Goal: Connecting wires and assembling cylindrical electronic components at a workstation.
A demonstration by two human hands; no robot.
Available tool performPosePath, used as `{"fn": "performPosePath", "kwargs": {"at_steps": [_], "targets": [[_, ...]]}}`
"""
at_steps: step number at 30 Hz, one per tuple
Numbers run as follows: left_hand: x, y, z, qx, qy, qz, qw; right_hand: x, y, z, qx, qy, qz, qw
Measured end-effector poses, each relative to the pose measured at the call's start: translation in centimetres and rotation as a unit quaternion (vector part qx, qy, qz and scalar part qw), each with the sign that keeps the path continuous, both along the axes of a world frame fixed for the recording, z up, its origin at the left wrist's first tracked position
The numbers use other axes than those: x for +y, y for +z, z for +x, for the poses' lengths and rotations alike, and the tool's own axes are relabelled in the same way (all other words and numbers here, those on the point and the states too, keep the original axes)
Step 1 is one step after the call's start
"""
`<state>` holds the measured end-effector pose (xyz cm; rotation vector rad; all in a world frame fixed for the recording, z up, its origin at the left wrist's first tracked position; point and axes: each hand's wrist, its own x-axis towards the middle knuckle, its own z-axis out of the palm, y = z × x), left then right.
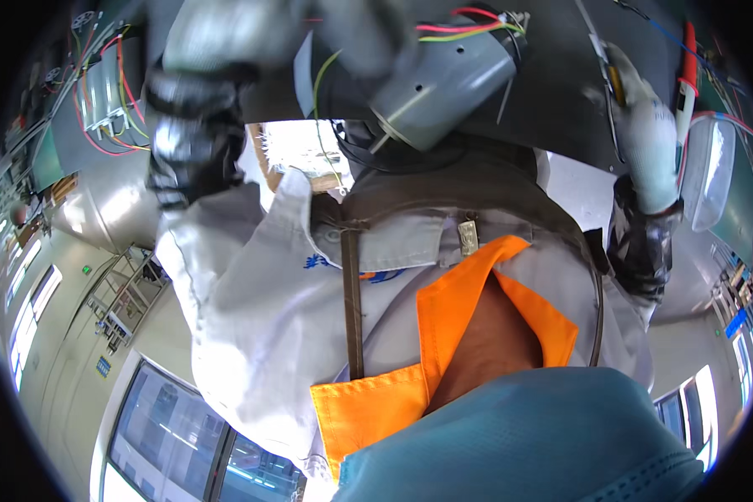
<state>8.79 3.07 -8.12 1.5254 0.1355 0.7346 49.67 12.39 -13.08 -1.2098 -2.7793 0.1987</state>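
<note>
A grey metal cylinder, possibly a motor housing, lies tilted on a dark work surface. Red and yellow-green wires run along its far end. My left hand, in a pale glove, reaches across just left of the cylinder; motion smears its fingers, so any grip is hidden. A loose yellow-green wire hangs below it. At the right, my gloved right hand is closed around a long thin tool with a yellow-orange part; its exact kind is unclear.
Beside my right hand stands a red-handled tool, with a clear plastic container near it. Another grey part with coloured wires sits at the far left. A bright opening shows under the surface's near edge.
</note>
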Motion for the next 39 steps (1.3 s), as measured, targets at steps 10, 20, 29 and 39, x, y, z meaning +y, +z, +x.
{"fn": "performPosePath", "kwargs": {"at_steps": [10,20,29,39], "targets": [[-9.2,-8.8,9.7,0.343,0.559,0.236,0.717,-5.0,-2.6,-10.2,0.354,-0.192,-0.678,0.615],[14.6,-12.4,-5.1,0.137,0.583,-0.033,0.800,5.9,-4.9,-20.9,0.265,0.150,-0.236,0.923],[-7.6,-3.1,1.5,0.024,0.586,-0.305,0.750,5.8,-3.8,4.4,0.481,-0.280,-0.266,0.787],[-16.0,-4.1,5.7,0.309,0.326,-0.434,0.781,3.5,5.0,-7.0,0.244,0.077,-0.579,0.774]]}}
